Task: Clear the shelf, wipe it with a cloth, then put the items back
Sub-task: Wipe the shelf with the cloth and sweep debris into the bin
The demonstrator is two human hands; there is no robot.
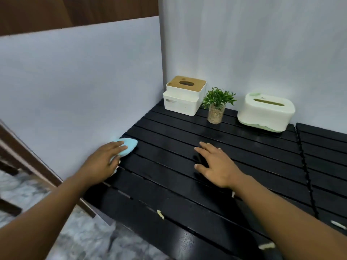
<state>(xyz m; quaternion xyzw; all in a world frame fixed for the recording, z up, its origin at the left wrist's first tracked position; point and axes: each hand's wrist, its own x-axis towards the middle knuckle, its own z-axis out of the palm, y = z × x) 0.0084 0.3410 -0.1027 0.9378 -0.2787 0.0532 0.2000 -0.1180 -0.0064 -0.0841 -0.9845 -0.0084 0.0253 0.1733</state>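
A black slatted shelf (187, 194) fills the lower right of the view. My left hand (102, 162) grips a light blue cloth (127, 146) at the shelf's left edge, against the white wall. My right hand (216, 164) rests flat on the slats near the middle, fingers spread and holding nothing. At the back stand a white tissue box with a wooden lid (185, 94), a small potted plant in a clear glass (216, 106) and a white and green rounded tissue box (265, 111).
White walls (75, 91) close off the shelf at the left and back. A second slatted panel (326, 156) joins on the right. Small pale scraps (160, 214) lie on the front slats. Marble floor (37, 212) and brown wood framing show at the lower left.
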